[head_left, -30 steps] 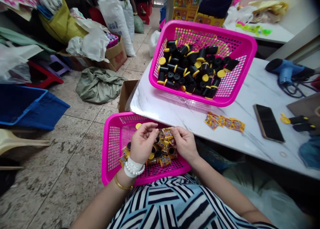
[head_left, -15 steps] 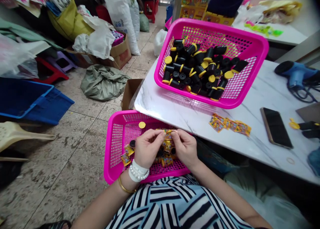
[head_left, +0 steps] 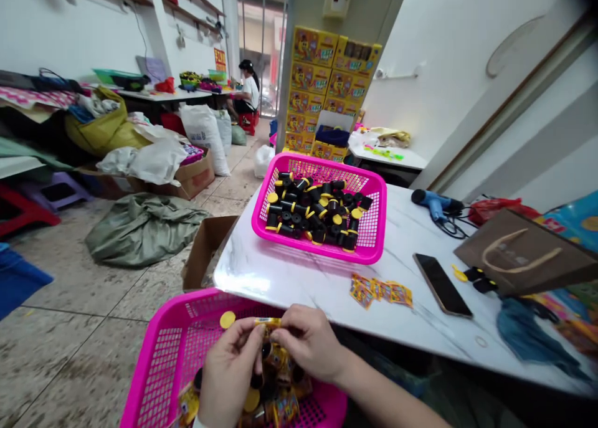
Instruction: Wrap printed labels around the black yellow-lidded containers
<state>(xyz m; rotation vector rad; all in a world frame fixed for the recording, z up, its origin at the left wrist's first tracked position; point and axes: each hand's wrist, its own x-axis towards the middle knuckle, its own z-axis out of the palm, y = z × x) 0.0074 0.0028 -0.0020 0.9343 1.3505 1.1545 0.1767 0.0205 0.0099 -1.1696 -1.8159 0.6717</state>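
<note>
Over the lower pink basket, my left hand and my right hand come together. Their fingers pinch a small yellow printed label between them, held edge-on near the basket's far rim. Below the fingers lie several black cylinders wrapped in yellow printed labels, partly hidden by my hands. A round yellow cap lies inside the basket, left of the label. On the table, an upper pink basket holds many black cylinders with yellow caps.
Flat yellow labels, a phone, a blue heat gun and a brown paper bag lie on the white table. A cardboard box stands by its left corner. Farther back a person sits on a red stool.
The view has tilted up, bringing the wall, the stacked yellow boxes and the seated person into sight. Both hands still pinch the label, now closer together.
</note>
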